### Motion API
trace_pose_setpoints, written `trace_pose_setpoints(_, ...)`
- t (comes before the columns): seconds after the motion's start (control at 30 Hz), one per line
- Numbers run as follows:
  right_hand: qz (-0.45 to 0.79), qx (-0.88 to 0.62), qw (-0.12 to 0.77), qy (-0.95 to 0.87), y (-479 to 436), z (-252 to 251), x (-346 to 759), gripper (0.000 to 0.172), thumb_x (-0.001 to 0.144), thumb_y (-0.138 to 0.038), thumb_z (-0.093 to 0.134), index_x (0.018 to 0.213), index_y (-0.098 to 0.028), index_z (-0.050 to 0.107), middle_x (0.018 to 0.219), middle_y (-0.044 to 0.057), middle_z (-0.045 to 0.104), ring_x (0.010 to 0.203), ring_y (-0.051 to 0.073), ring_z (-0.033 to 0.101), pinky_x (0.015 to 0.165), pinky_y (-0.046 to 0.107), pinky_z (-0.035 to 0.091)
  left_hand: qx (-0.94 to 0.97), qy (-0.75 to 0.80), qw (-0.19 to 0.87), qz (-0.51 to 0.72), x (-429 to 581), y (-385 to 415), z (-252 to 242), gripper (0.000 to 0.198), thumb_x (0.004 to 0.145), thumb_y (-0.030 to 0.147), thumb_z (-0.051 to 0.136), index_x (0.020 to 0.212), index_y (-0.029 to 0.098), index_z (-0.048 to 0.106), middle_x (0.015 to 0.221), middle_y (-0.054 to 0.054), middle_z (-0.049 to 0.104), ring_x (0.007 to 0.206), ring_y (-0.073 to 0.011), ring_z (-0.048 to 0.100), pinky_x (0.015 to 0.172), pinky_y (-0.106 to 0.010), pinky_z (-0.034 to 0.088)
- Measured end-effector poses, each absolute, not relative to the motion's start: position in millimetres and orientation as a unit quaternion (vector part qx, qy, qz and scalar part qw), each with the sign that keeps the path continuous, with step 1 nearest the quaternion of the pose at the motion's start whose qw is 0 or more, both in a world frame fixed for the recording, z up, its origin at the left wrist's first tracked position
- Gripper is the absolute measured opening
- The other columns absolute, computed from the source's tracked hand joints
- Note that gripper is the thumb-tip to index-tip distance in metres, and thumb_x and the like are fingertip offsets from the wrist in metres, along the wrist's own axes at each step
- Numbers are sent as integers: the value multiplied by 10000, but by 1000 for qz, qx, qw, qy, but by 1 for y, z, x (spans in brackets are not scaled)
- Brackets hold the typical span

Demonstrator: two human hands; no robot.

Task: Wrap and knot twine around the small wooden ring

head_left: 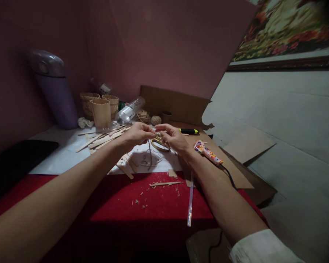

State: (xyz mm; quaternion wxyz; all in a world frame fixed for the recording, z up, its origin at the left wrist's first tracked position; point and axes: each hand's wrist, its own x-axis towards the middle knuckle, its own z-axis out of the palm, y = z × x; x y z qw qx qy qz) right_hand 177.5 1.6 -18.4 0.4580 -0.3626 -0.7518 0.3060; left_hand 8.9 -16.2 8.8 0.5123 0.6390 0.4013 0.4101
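Note:
Both hands are raised over the middle of the table, fingertips close together. My left hand pinches a thin piece of twine, whose loose end hangs down. My right hand has its thumb and fingers curled near the same strand; what lies between its fingertips is too small to make out. Just beneath them are scissors with gold handles, partly hidden by the hands. Flat wooden sticks lie in a loose pile left of my left hand. A flowered glue gun rests on cardboard to the right.
Wooden-stick cups, a clear bottle and twine balls stand or lie at the back. A purple flask is at the left. A glue stick and wood scraps lie on the red cloth. A black-yellow cutter lies at right.

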Motion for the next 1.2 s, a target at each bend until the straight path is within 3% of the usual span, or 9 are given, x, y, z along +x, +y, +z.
trace_pose_setpoints(0.13,215,-363,423,-802,4,-21,180,146,784,-260,555,725,-146,623,664,-4,570,596,94,466,576,232,372,648,428,487,400,11,-19,11,118,688,91,621,574,101,593,371,62,375,338,-24,279,373,-198,156)
trace_pose_setpoints(0.33,-16,-374,409,-832,3,-15,186,67,737,-168,645,697,-206,682,789,26,676,861,177,558,850,358,373,661,465,422,411,13,-14,5,82,622,85,635,547,103,607,419,40,451,380,-41,344,393,-194,214)
trace_pose_setpoints(0.4,-40,-359,424,-830,1,-13,186,76,743,-160,644,717,-216,689,858,32,684,911,185,563,874,372,375,660,471,412,415,14,-13,3,99,602,78,641,518,107,596,417,39,453,386,-44,353,398,-196,224)
trace_pose_setpoints(0.53,9,-319,445,-837,-7,-12,180,137,788,-137,561,767,-194,683,887,47,647,824,146,580,739,285,442,647,483,417,417,14,-14,3,145,618,84,637,497,117,564,387,51,406,362,-40,323,389,-201,186)
trace_pose_setpoints(0.73,32,-359,437,-824,-16,-10,175,179,762,-109,517,771,-156,689,698,17,627,633,115,539,600,235,386,614,472,470,424,13,-16,6,148,685,82,588,544,119,568,352,60,348,316,-34,262,369,-213,125)
trace_pose_setpoints(0.93,66,-403,427,-807,-16,-7,178,227,719,-126,499,786,-171,712,560,-25,567,517,88,450,540,224,330,573,410,567,427,11,-18,10,113,720,108,568,608,117,578,383,69,314,322,-28,236,375,-216,97)
trace_pose_setpoints(1.07,66,-407,440,-797,-16,-6,181,260,724,-150,479,825,-184,716,481,-48,465,459,76,376,499,222,292,554,379,606,428,11,-19,12,157,713,103,580,563,122,535,407,69,309,331,-19,235,373,-210,83)
trace_pose_setpoints(1.2,76,-395,447,-799,-15,-7,182,287,722,-148,476,861,-197,722,492,-49,461,455,71,349,494,221,286,521,351,644,438,9,-16,9,214,682,87,597,519,137,468,428,72,304,345,-12,231,366,-192,105)
